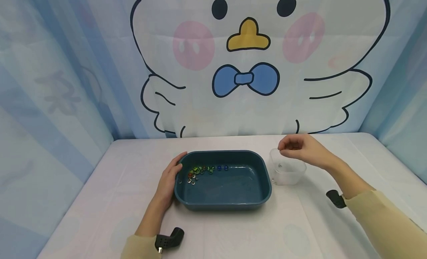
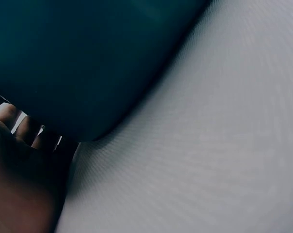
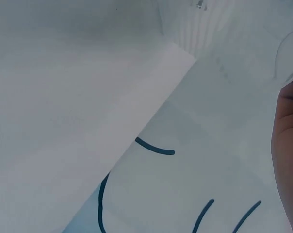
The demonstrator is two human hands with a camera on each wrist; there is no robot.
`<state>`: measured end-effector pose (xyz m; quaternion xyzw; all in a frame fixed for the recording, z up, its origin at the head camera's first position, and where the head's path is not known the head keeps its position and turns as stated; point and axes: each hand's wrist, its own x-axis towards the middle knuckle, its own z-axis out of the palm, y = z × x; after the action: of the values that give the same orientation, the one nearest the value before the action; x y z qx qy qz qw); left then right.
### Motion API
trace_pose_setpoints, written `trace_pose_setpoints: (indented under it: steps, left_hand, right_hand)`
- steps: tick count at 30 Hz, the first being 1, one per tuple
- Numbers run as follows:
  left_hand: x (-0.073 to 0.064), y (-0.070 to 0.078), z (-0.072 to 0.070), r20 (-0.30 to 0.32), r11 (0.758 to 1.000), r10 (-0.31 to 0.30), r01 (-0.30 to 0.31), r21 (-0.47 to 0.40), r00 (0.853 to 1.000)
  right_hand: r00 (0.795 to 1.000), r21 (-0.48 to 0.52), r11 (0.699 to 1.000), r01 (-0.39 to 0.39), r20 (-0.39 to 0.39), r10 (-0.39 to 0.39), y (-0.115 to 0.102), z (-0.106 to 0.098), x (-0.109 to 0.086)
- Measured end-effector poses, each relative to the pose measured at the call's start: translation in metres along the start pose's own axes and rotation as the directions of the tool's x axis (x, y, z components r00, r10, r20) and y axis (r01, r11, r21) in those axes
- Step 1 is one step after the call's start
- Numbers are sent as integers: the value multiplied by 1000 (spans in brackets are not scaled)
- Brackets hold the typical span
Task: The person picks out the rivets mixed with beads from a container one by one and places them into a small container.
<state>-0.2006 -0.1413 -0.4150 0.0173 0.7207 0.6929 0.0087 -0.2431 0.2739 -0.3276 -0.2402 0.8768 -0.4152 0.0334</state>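
Observation:
A dark teal rectangular basin (image 1: 227, 205) stands on the table. My left hand (image 1: 166, 181) grips its left side, thumb at the rim; in the left wrist view several fingers (image 2: 27, 128) show beside the basin wall (image 2: 88, 63). Inside lie green marbles (image 1: 197, 170), two blue marbles (image 1: 222, 167) and several small shiny pieces (image 1: 191, 180). Right of the basin is a clear plastic container (image 1: 288, 175) with a small clear piece (image 1: 280, 165) visible in it. Over its back part is my right hand (image 1: 305, 149), fingers bent, thumb near the index fingertip; anything between them is hidden.
A pale cloth covers the table (image 1: 253, 233). Behind it hangs a curtain (image 1: 247, 114) with a cartoon figure, and further curtains close off both sides. Black wrist devices (image 1: 170, 238) sit at both sleeves.

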Motion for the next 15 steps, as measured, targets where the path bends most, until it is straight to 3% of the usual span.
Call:
trace_pose_setpoints:
  steps: [15]
  left_hand:
    - [1,-1,-1,-6,1000,-12,12,8,1000]
  right_hand:
    - [999,53,998,42,-1,-42,-16,9,14]
